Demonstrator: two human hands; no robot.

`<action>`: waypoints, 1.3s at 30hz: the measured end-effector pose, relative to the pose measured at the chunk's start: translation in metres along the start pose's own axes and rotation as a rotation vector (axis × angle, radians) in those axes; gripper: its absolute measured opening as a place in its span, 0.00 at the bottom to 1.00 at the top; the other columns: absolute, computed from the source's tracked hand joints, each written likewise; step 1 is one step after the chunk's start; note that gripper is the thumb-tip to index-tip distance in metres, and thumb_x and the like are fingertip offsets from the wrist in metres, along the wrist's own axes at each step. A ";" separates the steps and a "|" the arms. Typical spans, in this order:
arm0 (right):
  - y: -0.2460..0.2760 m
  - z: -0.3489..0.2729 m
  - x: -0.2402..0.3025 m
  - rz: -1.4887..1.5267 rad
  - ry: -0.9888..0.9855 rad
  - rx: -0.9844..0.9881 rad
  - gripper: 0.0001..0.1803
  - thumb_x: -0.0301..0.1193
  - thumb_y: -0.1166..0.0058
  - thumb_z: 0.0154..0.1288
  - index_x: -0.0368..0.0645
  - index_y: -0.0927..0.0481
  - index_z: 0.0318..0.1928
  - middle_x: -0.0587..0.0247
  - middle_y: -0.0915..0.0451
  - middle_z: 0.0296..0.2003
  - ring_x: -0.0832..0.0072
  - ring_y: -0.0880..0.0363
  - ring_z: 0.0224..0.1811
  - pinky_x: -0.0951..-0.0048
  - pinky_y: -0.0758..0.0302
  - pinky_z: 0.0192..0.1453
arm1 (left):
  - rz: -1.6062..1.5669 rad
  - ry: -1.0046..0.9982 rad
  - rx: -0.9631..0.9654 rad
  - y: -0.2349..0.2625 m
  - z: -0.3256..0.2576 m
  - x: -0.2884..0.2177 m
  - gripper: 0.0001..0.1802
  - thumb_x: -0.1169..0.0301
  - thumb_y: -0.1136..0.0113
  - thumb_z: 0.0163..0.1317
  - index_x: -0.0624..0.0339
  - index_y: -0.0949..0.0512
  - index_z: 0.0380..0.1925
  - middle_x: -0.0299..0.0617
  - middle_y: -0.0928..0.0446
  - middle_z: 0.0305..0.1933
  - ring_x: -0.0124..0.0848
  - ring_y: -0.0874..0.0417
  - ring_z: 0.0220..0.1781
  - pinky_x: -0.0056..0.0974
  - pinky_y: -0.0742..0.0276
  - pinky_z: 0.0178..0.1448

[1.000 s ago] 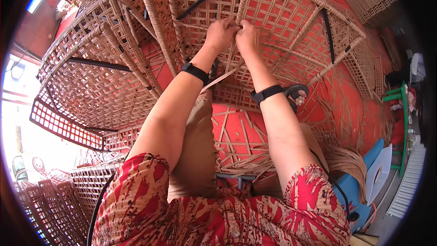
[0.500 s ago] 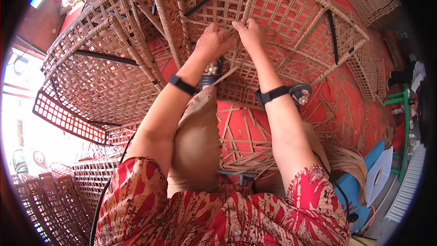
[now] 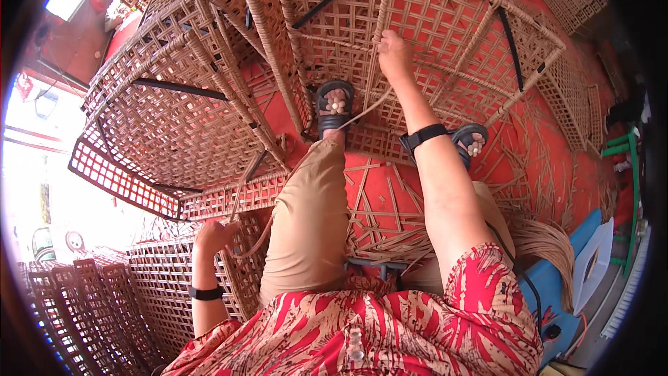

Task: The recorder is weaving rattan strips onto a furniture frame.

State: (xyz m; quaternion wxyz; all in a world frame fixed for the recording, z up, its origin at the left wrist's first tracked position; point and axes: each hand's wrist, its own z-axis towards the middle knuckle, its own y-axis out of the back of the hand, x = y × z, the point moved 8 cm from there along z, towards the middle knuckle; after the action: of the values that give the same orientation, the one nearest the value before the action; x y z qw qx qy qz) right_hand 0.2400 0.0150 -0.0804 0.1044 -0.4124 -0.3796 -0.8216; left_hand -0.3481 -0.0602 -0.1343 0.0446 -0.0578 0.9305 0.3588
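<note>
The right hand (image 3: 394, 52) is pinching a tan rattan strand (image 3: 362, 108) against the open weave of the wicker chair frame (image 3: 417, 21), fingers closed on it. The strand is running down past the sandalled foot (image 3: 334, 106) to the left hand (image 3: 212, 235), which is gripping its lower end (fist closed) beside stacked woven panels (image 3: 139, 285) on the red floor (image 3: 390, 195).
</note>
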 end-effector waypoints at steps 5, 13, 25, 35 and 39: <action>-0.012 0.014 -0.030 0.441 -0.108 0.185 0.17 0.22 0.53 0.65 0.32 0.26 0.54 0.47 0.19 0.47 0.63 0.17 0.42 0.67 0.22 0.47 | -0.171 -0.859 -0.536 0.072 0.007 -0.199 0.16 0.61 0.48 0.65 0.64 0.21 0.30 0.55 0.24 0.25 0.53 0.21 0.30 0.49 0.29 0.34; -0.010 0.017 -0.040 0.528 -0.108 0.202 0.15 0.21 0.53 0.67 0.31 0.26 0.52 0.51 0.19 0.46 0.74 0.17 0.37 0.73 0.22 0.41 | -0.529 -1.290 -0.459 0.101 0.067 -0.498 0.18 0.66 0.40 0.62 0.65 0.22 0.48 0.50 0.19 0.44 0.35 0.18 0.45 0.36 0.25 0.50; 0.024 0.012 -0.023 -0.014 -0.124 0.075 0.10 0.22 0.48 0.62 0.40 0.15 0.40 0.55 0.17 0.35 0.66 0.17 0.35 0.65 0.21 0.39 | -0.608 -1.120 -0.335 0.086 0.093 -0.525 0.23 0.62 0.35 0.58 0.66 0.22 0.49 0.50 0.18 0.40 0.32 0.18 0.41 0.36 0.23 0.46; 0.017 0.013 0.021 -0.456 0.147 -0.004 0.07 0.26 0.50 0.60 0.43 0.17 0.34 0.54 0.21 0.33 0.53 0.20 0.37 0.54 0.24 0.41 | -0.633 -1.135 -0.295 0.088 0.105 -0.520 0.13 0.66 0.37 0.60 0.66 0.20 0.38 0.42 0.19 0.30 0.28 0.21 0.34 0.35 0.25 0.41; 0.016 0.012 0.019 -0.376 0.125 -0.019 0.06 0.24 0.48 0.57 0.42 0.18 0.34 0.51 0.20 0.33 0.52 0.19 0.38 0.53 0.24 0.41 | -0.574 -1.165 -0.373 0.092 0.101 -0.519 0.15 0.63 0.37 0.58 0.62 0.19 0.40 0.47 0.18 0.31 0.35 0.17 0.33 0.39 0.23 0.41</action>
State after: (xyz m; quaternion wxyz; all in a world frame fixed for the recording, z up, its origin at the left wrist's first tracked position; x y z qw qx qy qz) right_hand 0.2431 0.0155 -0.0531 -0.0314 -0.2833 -0.4348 -0.8542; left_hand 0.1565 0.1145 -0.0829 0.6218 -0.1067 0.6247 0.4602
